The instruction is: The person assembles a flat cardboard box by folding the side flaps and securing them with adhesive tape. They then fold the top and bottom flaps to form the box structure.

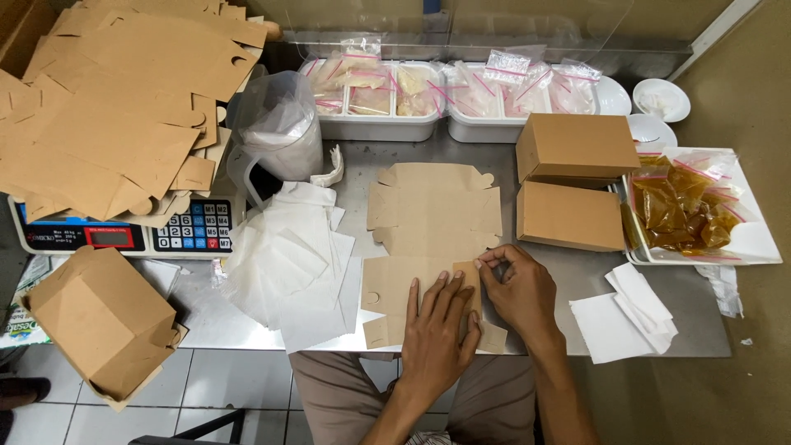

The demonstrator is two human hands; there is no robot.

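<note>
Near front edge of the steel table [577,288]: I see a flat cardboard box blank [428,239], lying unfolded, one panel half turned.
Left hand [437,330]: mine, fingers spread flat, pressing the blank down so it stays put.
Right hand [515,284]: fingertips pinched on a flap edge, creasing it.
Left side: paper liners [288,264], fanned within reach.
Rear right: two folded boxes [573,185], stacked aside.

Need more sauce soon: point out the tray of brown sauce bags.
Head view, far right of the table: the white tray of brown sauce bags sits beside the two closed cardboard boxes.
</note>
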